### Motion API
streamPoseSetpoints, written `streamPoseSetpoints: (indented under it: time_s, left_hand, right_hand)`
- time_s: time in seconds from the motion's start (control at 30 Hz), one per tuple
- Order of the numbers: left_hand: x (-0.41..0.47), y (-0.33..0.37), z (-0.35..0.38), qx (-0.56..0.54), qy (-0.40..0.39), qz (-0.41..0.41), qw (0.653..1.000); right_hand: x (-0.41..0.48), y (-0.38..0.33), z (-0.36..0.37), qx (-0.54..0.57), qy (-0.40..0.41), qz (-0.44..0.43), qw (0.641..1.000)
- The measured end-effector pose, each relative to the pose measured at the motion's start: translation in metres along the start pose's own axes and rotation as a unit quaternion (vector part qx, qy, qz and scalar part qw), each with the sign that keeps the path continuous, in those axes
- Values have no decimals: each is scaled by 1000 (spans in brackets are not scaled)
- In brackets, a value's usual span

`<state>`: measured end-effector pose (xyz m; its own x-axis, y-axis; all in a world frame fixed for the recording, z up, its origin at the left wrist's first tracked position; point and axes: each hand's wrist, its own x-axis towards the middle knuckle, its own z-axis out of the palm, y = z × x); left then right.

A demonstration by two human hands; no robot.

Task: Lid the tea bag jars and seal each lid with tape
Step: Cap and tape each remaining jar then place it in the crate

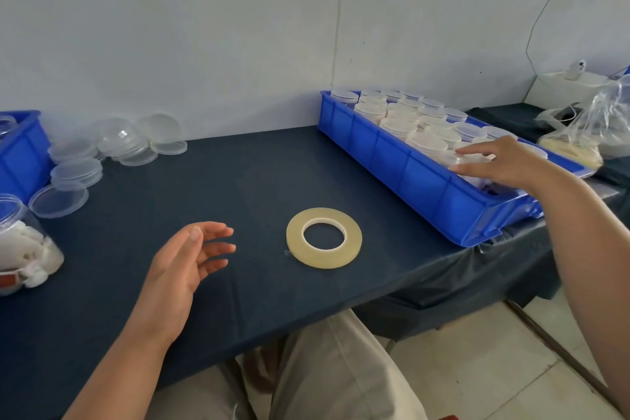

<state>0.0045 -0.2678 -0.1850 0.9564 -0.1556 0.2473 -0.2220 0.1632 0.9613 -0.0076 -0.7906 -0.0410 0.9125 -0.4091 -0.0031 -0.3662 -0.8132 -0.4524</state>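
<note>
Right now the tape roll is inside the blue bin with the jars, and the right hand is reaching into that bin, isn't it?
Not quite. In the head view the tape roll lies flat on the dark table, beside the blue bin, not in it. The rest holds: the right hand reaches into that bin, over the lidded jars.
</note>
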Motion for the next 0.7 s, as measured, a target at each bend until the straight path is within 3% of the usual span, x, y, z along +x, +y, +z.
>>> streamPoseSetpoints:
  time_s: [0.2,0.43,0.57,0.7]
  left_hand:
    - [1,-5,-3,26,-13,3,1000]
    - [1,-10,-6,64,-34,-2,997]
    - [2,-12,-6,70,-34,-6,997]
    - [2,-14,-6,67,-32,-10,997]
  right_hand:
    - [14,13,-2,-164,-27,17,986]
    - [38,4,13,-151,27,69,986]
    - [47,0,11,-128,11,115,985]
    - [49,-3,6,-186,-1,101,977]
